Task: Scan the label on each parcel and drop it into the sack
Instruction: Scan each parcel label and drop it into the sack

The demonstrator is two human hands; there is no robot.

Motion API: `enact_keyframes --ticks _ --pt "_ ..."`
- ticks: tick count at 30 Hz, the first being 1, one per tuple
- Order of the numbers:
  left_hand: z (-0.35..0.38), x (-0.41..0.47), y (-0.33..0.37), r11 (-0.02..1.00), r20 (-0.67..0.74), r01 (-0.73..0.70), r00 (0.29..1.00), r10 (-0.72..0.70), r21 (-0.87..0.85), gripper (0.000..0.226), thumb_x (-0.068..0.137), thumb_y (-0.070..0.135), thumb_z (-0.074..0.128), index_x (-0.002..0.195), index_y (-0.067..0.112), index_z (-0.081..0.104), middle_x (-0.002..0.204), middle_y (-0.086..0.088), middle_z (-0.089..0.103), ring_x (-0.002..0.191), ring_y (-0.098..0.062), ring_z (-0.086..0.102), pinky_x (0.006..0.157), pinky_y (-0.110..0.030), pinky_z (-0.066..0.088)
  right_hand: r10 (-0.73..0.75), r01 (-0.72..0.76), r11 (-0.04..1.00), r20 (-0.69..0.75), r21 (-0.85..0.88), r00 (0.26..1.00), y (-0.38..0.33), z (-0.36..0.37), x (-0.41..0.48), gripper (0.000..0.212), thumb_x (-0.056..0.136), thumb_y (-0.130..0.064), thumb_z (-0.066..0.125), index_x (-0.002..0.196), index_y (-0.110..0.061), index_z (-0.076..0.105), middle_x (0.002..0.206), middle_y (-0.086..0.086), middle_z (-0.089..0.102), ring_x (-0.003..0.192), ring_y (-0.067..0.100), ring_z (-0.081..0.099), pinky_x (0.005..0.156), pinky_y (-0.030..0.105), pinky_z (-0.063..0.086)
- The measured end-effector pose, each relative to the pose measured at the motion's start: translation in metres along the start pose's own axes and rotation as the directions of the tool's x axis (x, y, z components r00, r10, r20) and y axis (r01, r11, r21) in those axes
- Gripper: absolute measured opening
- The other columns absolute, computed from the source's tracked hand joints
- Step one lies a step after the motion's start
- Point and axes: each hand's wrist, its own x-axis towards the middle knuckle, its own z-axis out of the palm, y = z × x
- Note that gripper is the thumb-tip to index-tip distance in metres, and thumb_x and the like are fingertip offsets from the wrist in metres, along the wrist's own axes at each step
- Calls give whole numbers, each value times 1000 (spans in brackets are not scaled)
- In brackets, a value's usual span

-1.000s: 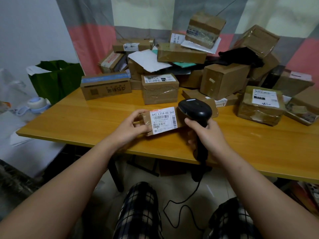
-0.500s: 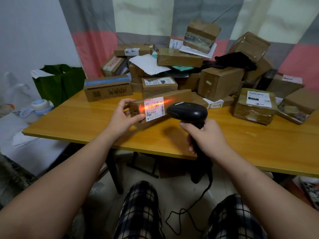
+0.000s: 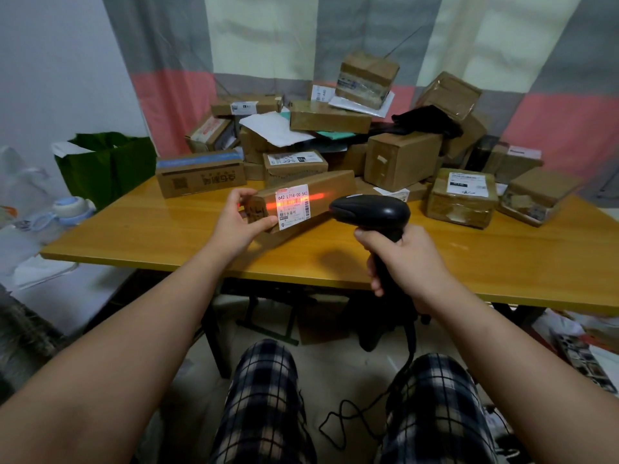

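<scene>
1. Since a second ago you have lifted the one parcel [image 3: 301, 202] off the tabletop [image 3: 160, 236] and raised the scanner [image 3: 371, 212] level with it.
2. One red scan line crosses its white label [image 3: 292, 205].
3. Your left hand [image 3: 237, 222] has its grip clasped on the parcel's near end.
4. Your right hand [image 3: 402, 259] has its grip clenched around the one scanner's handle.
5. One green sack [image 3: 107, 165] stands beyond the tabletop's left corner; more than ten boxes [image 3: 335, 135] are piled behind.

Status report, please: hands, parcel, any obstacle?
Left hand holds parcel up. Right hand grips scanner, red beam on label. Nothing between scanner and label.
</scene>
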Motion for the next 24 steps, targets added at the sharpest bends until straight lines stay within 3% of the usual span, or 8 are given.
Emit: enact_keyframes --ticks 4,9,14,19,24 --pt "-5 -12 5 1000 -25 -30 999 30 -8 58 79 7 75 128 10 43 120 1 47 105 -11 48 67 0 41 -23 22 999 10 25 1000 -2 5 -7 17 91 -26 63 93 -9 59 54 11 57 43 23 54 43 29 46" --pt "-27 -41 4 994 -85 -52 995 44 -95 53 77 9 77 118 18 45 119 3 48 101 0 50 77 -5 45 -33 28 998 99 56 994 -5 34 -10 15 91 -26 63 96 -13 59 56 12 57 43 23 52 42 29 46" --pt "-79 -95 -8 983 -241 -38 971 -6 -177 51 77 4 76 115 21 46 121 1 50 107 -6 57 83 -12 49 -59 37 996 269 84 961 -1 97 -10 14 92 -25 62 87 -11 60 50 9 55 40 23 50 40 27 44" --pt "-133 -169 -31 977 -483 -28 872 -79 -210 49 78 -8 69 114 16 45 119 -5 54 95 -2 63 85 -17 50 -44 1 996 489 87 871 1 176 -21 29 91 -25 63 72 -4 58 52 15 53 39 24 49 41 27 42" --pt "-177 -250 -63 973 -685 27 706 -182 -230 48 78 -4 70 113 19 45 122 -13 57 99 -9 64 88 -24 53 -15 -46 996 651 78 759 8 245 -41 30 91 -25 65 70 -4 57 53 15 54 41 24 50 44 28 43"
